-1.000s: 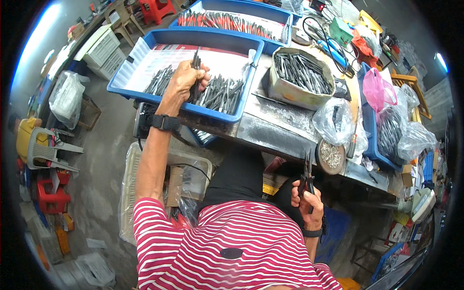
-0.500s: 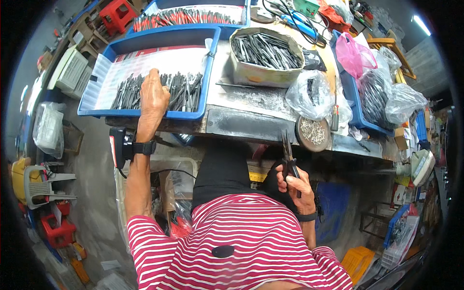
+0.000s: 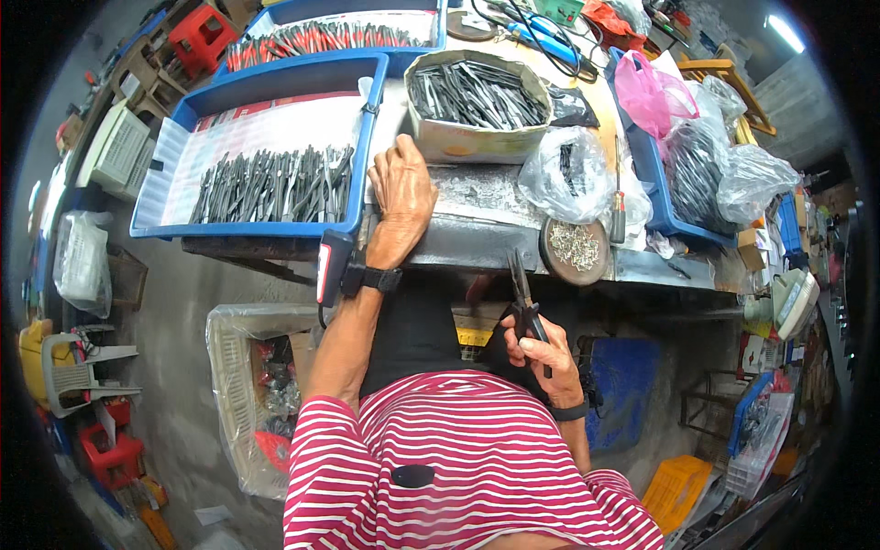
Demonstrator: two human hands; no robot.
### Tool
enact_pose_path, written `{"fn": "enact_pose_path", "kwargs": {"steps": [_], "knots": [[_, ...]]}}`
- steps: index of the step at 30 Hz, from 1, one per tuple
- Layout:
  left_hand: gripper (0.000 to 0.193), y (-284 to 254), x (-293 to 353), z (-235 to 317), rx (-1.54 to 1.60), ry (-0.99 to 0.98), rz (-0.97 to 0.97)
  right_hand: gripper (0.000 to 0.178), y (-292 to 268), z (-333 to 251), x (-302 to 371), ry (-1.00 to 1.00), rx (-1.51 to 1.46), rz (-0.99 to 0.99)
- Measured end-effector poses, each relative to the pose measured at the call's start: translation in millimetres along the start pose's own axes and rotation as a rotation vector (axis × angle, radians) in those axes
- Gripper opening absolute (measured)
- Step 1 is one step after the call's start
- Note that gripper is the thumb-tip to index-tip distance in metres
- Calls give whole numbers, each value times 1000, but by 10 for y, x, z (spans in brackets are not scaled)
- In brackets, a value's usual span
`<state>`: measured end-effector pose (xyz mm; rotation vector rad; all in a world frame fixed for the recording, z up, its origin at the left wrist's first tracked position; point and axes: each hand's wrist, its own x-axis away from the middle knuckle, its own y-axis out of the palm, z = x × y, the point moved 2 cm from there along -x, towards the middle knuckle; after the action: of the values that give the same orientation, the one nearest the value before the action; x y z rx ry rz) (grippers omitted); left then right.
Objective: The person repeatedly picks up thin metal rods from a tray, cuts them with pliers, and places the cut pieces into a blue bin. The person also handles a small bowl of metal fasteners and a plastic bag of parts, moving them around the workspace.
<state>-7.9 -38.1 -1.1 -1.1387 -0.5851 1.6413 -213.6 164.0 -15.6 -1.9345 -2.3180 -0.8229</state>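
Of the two hands, the right hand [image 3: 545, 356] has its grip closed around one pair of pliers [image 3: 528, 321], nose pointing away from the body, just short of the tabletop [image 3: 481, 240] edge. The left hand [image 3: 402, 192] is back upward between one blue tray [image 3: 247, 229] and one box [image 3: 481, 142]; its fingers are bent, but whether that grip holds anything I cannot tell. Three blue trays show in all: this one with dark tools too many to count, a second [image 3: 431, 60] behind it with red-and-black tools, and a third [image 3: 646, 174] at right. One round dish [image 3: 575, 249] of small metal bits and one screwdriver [image 3: 619, 220] lie right of the pliers.
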Motion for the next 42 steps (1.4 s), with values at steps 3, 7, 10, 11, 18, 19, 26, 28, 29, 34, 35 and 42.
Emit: {"fn": "enact_pose_path", "kwargs": {"steps": [3,7,10,11,18,19,26,28,29,34,35,42], "knots": [[41,108,21,-77,-61,79,24,48,-17,7,-14,0,-4,8],[43,117,38,-134,-100,152,1,49,-28,29,-34,9,4,1],[41,70,80,-117,-47,206,14,49,-25,41,-35,4,23,-6],[41,43,103,-103,-30,224,19,49,-22,40,-36,-4,39,-13],[28,-190,367,129,434,32,-179,50,-2,-45,-1,-66,253,49],[29,-228,411,173,687,-35,-188,50,5,-73,7,-93,299,58],[17,-372,738,423,1491,-343,-448,42,77,-214,14,-299,616,150],[17,-383,788,473,1598,-428,-448,44,115,-245,-4,-421,741,196],[16,-387,808,496,1651,-472,-447,45,134,-261,-15,-482,804,219],[15,-420,899,562,1761,-547,-457,54,205,-315,-43,-705,1037,312],[15,-418,913,574,1725,-523,-437,55,214,-315,-55,-736,1063,321],[14,-349,996,571,1772,-517,-428,59,223,-277,-110,-879,1224,400]]}}
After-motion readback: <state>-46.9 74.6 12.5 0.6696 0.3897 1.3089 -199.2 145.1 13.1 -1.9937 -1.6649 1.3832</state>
